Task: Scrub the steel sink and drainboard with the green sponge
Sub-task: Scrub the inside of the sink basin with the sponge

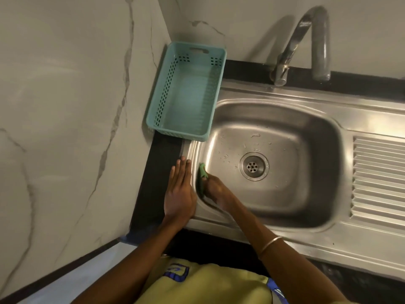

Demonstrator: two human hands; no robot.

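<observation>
The steel sink has a round drain in its bowl and a ribbed drainboard on its right. My right hand reaches into the bowl and grips the green sponge, holding it against the bowl's inner left wall. My left hand lies flat with straight fingers on the sink's left rim and the black counter beside it. Water drops lie on the bowl's floor.
A teal plastic basket stands on the black counter at the sink's back left corner, against the marble wall. A curved steel tap rises behind the bowl. The marble wall closes off the left side.
</observation>
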